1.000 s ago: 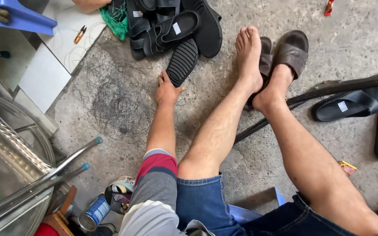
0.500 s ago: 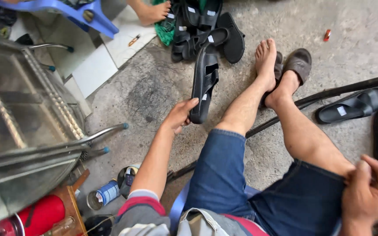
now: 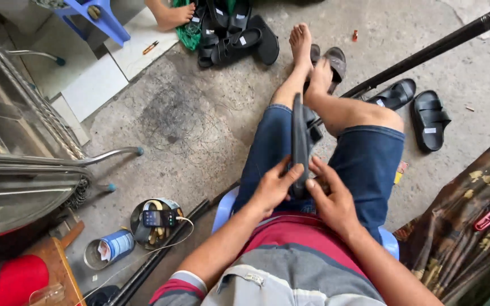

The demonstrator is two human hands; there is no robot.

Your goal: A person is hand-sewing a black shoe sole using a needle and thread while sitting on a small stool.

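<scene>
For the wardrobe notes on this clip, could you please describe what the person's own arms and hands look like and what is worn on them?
Both hands are bare: the left hand and the right hand show no gloves, and no rings or watch are visible. The forearms are uncovered. The left sleeve is short, grey with red and dark blue stripes at the cuff, matching the striped shirt.

A black sandal (image 3: pixel 300 144) is held on edge over the lap.

The sandal is seen side-on as a long, narrow dark shape, stood lengthwise between the thighs with one end pointed away toward the feet. Its near end is gripped from both sides by the left hand (image 3: pixel 272 187) and the right hand (image 3: pixel 331 199).
</scene>
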